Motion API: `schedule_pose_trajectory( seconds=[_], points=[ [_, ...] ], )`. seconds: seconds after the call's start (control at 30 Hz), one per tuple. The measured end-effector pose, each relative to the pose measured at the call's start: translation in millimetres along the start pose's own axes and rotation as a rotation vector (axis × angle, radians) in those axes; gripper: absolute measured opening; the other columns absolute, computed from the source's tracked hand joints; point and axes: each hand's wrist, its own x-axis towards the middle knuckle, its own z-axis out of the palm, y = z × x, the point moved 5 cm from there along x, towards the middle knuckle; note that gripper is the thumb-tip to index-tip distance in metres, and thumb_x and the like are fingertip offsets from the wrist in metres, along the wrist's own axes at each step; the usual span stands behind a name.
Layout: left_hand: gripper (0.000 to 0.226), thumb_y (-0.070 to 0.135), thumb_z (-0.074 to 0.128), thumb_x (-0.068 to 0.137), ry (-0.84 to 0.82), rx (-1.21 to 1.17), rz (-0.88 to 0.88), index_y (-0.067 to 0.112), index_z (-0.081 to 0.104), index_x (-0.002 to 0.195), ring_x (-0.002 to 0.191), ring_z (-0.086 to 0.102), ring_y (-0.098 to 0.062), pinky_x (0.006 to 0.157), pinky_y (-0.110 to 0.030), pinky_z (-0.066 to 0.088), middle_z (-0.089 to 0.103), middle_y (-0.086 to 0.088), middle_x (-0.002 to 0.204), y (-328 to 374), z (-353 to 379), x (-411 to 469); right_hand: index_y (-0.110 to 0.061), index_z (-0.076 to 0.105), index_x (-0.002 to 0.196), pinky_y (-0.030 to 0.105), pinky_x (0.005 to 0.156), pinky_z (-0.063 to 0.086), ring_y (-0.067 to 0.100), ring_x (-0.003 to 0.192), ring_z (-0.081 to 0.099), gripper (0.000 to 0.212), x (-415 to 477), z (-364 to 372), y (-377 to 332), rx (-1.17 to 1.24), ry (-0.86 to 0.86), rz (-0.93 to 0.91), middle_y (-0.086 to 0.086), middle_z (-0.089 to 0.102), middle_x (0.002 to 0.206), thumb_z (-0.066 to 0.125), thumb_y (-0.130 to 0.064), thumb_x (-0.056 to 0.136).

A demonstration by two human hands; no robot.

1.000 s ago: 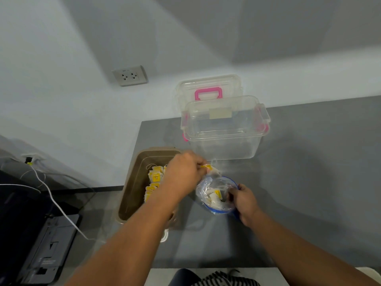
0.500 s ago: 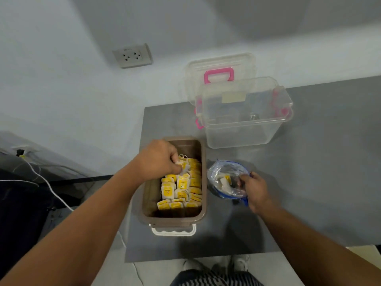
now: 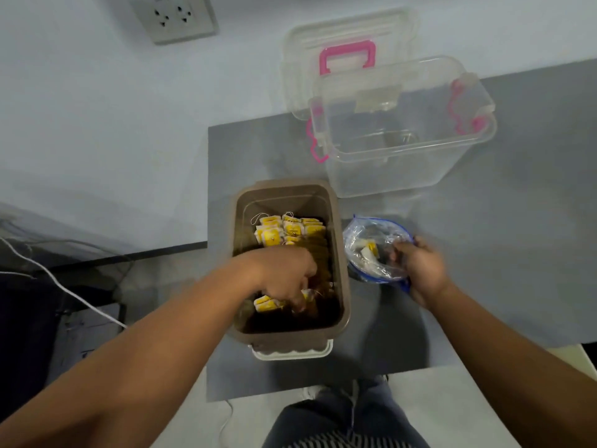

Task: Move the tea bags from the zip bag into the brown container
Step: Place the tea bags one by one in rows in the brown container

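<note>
**Setting tea bags down in the brown box**

My left hand (image 3: 284,276) is low inside the near end of the brown container (image 3: 343,253). Its fingers curl down and pinch one of the tea bags (image 3: 306,295), though it looks a bit blurry. More yellow ones lie right beside my fingers. To do this well, I think I should lay it flat by the others and let go softly. Then I should lift straight up so no string catches.

Just to the right, my right hand (image 3: 420,270) grips the edge of the zip bag (image 3: 374,234) on the gray surface (image 3: 500,247). I should hold its mouth wide open. A few tea bags are left inside it.

At the far end of the container, a bunch sits in rows. Past that is a clear box (image 3: 403,163), then its lid (image 3: 394,30) with a pink handle (image 3: 347,48), and a wall socket (image 3: 174,17)
</note>
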Motion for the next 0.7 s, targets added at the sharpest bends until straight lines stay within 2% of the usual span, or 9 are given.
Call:
schedule_pose_trajectory(
  seconds=[0.07, 0.13, 0.3, 0.37, 0.43, 0.53, 0.63, 0.7],
  points=[
    [0.026, 0.02, 0.076, 0.081, 0.021, 0.029, -0.009, 0.019, 0.053, 0.072, 0.061, 0.054, -0.017, 0.05, -0.026, 0.04, 0.058, 0.001, 0.067, 4, 5, 6, -0.014, 0.052, 0.081, 0.02, 0.039, 0.043, 0.015, 0.045, 0.05, 0.021, -2, 1, -1, 0.019, -0.003, -0.016, 0.003, 0.054, 0.056, 0.052, -0.002, 0.098],
    [0.031, 0.017, 0.075, 0.082, 0.068, 0.049, -0.007, 0.02, 0.048, 0.067, 0.062, 0.052, -0.017, 0.049, -0.025, 0.037, 0.052, 0.002, 0.063, 8, 8, 11, -0.013, 0.056, 0.083, 0.021, 0.042, 0.045, 0.015, 0.047, 0.053, 0.02, -1, 0, -1, 0.046, -0.013, -0.028, 0.001, 0.057, 0.054, 0.052, -0.001, 0.098],
    [0.018, 0.014, 0.075, 0.081, 0.148, 0.066, 0.008, 0.017, 0.057, 0.082, 0.074, 0.057, -0.017, 0.065, -0.028, 0.048, 0.051, 0.006, 0.069, 11, 11, 15, -0.017, 0.062, 0.088, 0.033, 0.063, 0.039, 0.023, 0.056, 0.047, 0.015, 2, -3, 4, 0.022, -0.017, -0.027, 0.002, 0.059, 0.061, 0.055, -0.008, 0.097],
    [0.018, 0.015, 0.077, 0.081, 0.145, 0.071, 0.01, 0.016, 0.059, 0.085, 0.074, 0.057, -0.018, 0.066, -0.028, 0.049, 0.053, 0.004, 0.072, 10, 10, 14, -0.015, 0.06, 0.087, 0.036, 0.064, 0.044, 0.021, 0.058, 0.05, 0.017, 2, -2, 2, 0.042, -0.013, -0.029, 0.005, 0.057, 0.064, 0.053, -0.005, 0.099],
    [0.019, 0.017, 0.078, 0.08, 0.133, 0.073, 0.005, 0.015, 0.059, 0.084, 0.071, 0.055, -0.016, 0.06, -0.025, 0.045, 0.054, 0.002, 0.074, 8, 8, 13, -0.013, 0.059, 0.087, 0.037, 0.067, 0.047, 0.02, 0.061, 0.051, 0.018, 1, 1, 0, 0.062, -0.018, -0.033, 0.007, 0.055, 0.067, 0.052, -0.002, 0.099],
    [0.034, 0.02, 0.08, 0.078, 0.144, 0.067, -0.013, 0.022, 0.047, 0.068, 0.061, 0.047, -0.013, 0.049, -0.025, 0.032, 0.049, 0.004, 0.066, 2, 3, 11, -0.013, 0.057, 0.085, 0.034, 0.061, 0.046, 0.018, 0.057, 0.05, 0.018, 2, 0, 0, 0.049, -0.027, -0.035, 0.005, 0.055, 0.063, 0.052, -0.002, 0.098],
    [0.033, 0.02, 0.08, 0.079, 0.14, 0.04, -0.059, 0.022, 0.048, 0.069, 0.061, 0.049, -0.013, 0.051, -0.026, 0.036, 0.052, 0.003, 0.067, 1, 4, 9, -0.012, 0.055, 0.081, 0.03, 0.053, 0.047, 0.018, 0.053, 0.052, 0.018, 3, -1, 0, -0.008, -0.022, -0.011, 0.004, 0.055, 0.061, 0.054, -0.003, 0.096],
    [0.021, 0.019, 0.078, 0.081, 0.136, 0.062, -0.089, 0.016, 0.057, 0.08, 0.07, 0.054, -0.017, 0.058, -0.027, 0.043, 0.055, 0.001, 0.074, 6, 6, 9, -0.012, 0.054, 0.078, 0.028, 0.05, 0.05, 0.019, 0.054, 0.054, 0.018, 5, -2, 1, -0.051, -0.011, -0.003, 0.006, 0.055, 0.063, 0.055, -0.005, 0.095]
  ],
)
